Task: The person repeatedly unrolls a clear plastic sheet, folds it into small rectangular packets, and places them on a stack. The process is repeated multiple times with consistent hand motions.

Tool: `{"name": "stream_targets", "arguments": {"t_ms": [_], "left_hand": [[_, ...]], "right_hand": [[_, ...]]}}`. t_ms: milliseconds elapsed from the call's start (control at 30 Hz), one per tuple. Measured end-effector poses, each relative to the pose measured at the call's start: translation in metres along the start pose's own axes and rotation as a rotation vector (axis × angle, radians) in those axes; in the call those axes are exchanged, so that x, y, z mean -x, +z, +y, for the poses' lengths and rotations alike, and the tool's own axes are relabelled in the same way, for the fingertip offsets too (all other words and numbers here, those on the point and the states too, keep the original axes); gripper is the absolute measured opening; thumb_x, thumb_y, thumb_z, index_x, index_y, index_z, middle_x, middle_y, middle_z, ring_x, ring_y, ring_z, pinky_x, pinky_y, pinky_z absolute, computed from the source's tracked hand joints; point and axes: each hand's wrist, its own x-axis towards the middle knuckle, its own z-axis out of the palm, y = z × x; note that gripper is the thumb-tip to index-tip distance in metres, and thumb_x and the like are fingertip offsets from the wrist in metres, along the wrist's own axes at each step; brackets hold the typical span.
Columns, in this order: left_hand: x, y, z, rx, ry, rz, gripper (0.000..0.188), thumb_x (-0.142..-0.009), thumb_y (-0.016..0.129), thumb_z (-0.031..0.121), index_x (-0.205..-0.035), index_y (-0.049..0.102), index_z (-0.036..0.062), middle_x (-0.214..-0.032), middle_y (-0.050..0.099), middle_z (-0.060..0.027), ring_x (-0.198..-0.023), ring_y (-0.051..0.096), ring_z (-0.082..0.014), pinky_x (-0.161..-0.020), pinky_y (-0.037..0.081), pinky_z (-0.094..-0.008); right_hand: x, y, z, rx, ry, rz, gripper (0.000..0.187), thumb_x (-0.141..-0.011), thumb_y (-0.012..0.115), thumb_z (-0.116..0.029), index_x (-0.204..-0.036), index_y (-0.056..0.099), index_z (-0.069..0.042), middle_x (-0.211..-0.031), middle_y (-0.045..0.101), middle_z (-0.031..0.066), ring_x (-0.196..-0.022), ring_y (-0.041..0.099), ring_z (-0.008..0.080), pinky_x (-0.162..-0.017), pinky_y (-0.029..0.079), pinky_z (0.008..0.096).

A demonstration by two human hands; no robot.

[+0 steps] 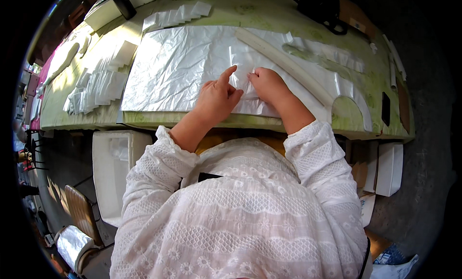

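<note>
A wide sheet of thin, crinkled clear plastic (168, 69) lies on the green-covered table in front of me. Over its near right part is my left hand (215, 100), with the index finger stretched out, the thumb apart and the other fingers curled. Close beside it, my right hand (270, 85) is closed, thumb and fingertips pinching what looks like a bit of the plastic film. The hands do not touch each other. A long pale strip (286, 64), like a flat bar or tube, slants across the plastic just beyond my right hand.
Folded plastic packs (101, 86) stand in rows at left, more packs (178, 16) at the back and others (332, 52) at right. A black bag (320, 9) and a dark phone-like slab (386, 109) lie at right. Below the table's left edge stands a white foam box (103, 182).
</note>
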Motion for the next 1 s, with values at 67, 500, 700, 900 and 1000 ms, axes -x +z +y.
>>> {"name": "stream_targets", "arguments": {"t_ms": [67,500,700,900,1000], "left_hand": [[-0.001,-0.002,0.002,-0.033,0.001,-0.021,0.063,-0.092,0.069,0.025,-0.149,0.046,0.0111,-0.086,0.074,-0.0016,-0.094,0.07,-0.025,-0.101,0.045,-0.0434],[-0.012,0.015,0.003,-0.369,0.307,-0.049,0.081,-0.094,0.063,0.057,-0.157,0.039,0.0132,-0.163,0.036,-0.016,-0.155,0.025,-0.0373,-0.126,0.016,-0.0575],[-0.014,0.021,-0.001,-0.513,0.203,-0.141,0.09,-0.094,0.054,0.069,-0.159,0.036,0.0096,-0.167,0.03,-0.0157,-0.157,0.023,-0.0334,-0.125,0.014,-0.0607],[0.014,0.005,0.005,-0.412,0.502,-0.33,0.084,-0.089,0.07,0.052,-0.157,0.04,0.0125,-0.166,0.034,-0.0093,-0.156,0.028,-0.0288,-0.124,0.016,-0.0623],[0.024,0.006,0.012,-0.346,0.582,-0.373,0.087,-0.079,0.081,0.031,-0.156,0.043,0.0155,-0.164,0.038,-0.0058,-0.155,0.029,-0.0265,-0.125,0.018,-0.0618]], "right_hand": [[0.001,-0.002,-0.002,0.007,0.006,0.008,0.041,-0.1,0.053,-0.04,-0.105,0.07,-0.003,-0.102,0.072,0.0201,-0.097,0.069,0.0393,-0.086,0.053,0.0465],[0.007,0.01,0.004,-0.01,-0.026,0.161,0.035,-0.095,0.063,-0.035,-0.112,0.067,-0.003,-0.101,0.073,0.0164,-0.099,0.07,0.0345,-0.086,0.054,0.0443],[0.034,0.01,0.0,-0.123,-0.036,0.157,0.041,-0.091,0.066,-0.03,-0.125,0.058,-0.007,-0.102,0.073,0.0146,-0.098,0.071,0.0332,-0.087,0.055,0.0438],[0.108,0.018,0.027,-0.294,-0.132,0.098,0.031,-0.089,0.069,-0.009,-0.118,0.059,-0.003,-0.088,0.067,0.0072,-0.076,0.063,0.0165,-0.075,0.053,0.0323],[0.135,0.021,0.041,-0.239,-0.378,0.376,0.025,-0.087,0.067,-0.006,-0.112,0.063,-0.007,-0.097,0.07,0.0112,-0.097,0.066,0.0304,-0.086,0.055,0.0433]]}}
